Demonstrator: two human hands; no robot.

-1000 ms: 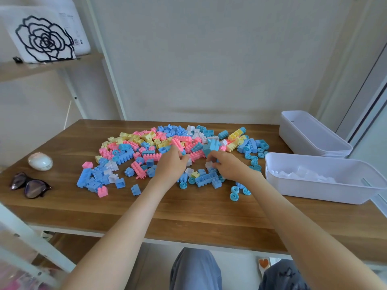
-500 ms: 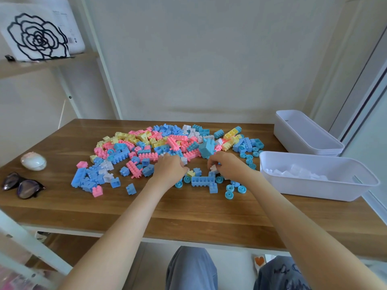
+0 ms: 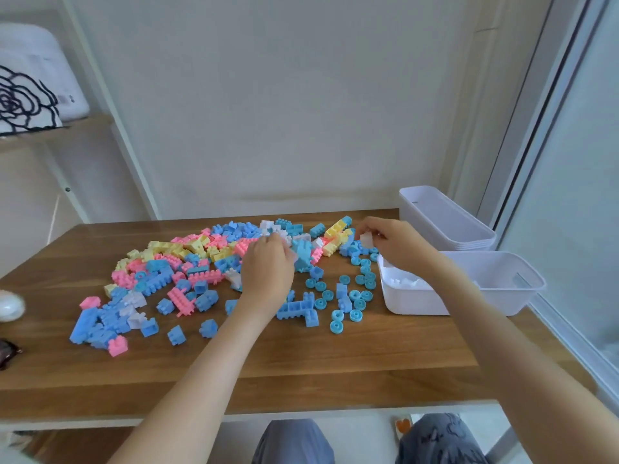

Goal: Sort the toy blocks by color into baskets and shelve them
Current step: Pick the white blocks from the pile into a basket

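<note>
A spread of blue, pink, yellow and white toy blocks point(image 3: 187, 262) covers the middle of the wooden table point(image 3: 301, 363). My left hand point(image 3: 266, 272) lies over the pile's centre with fingers curled down onto the blocks; what it holds is hidden. My right hand point(image 3: 392, 244) pinches a white block point(image 3: 366, 241) just above the left end of the near white basket point(image 3: 502, 296), which holds several white blocks point(image 3: 405, 283). Blue wheel pieces point(image 3: 348, 296) lie between pile and basket.
A stack of empty white baskets point(image 3: 445, 222) stands behind the near one at the table's right end. A wooden shelf point(image 3: 53, 132) with a rose-print item is at upper left. A white round object point(image 3: 10, 304) and sunglasses point(image 3: 6, 353) lie at the left edge.
My right hand has lifted a white block from the pile and carried it right to the near basket. My left hand moved slightly further into the pile. The view tilted down.
</note>
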